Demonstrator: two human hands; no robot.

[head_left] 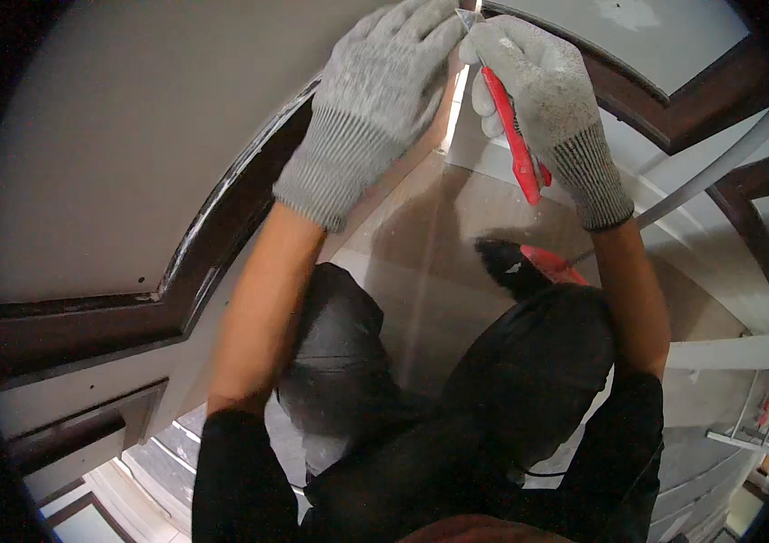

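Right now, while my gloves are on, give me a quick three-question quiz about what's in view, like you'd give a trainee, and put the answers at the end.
1. Which hand holds the red tool?
2. True or false: the left hand is bare.
3. Pick one. The bristles of the broom are: A) yellow, B) black, C) white.

Key:
1. The right hand.
2. False; it wears a grey glove.
3. B.
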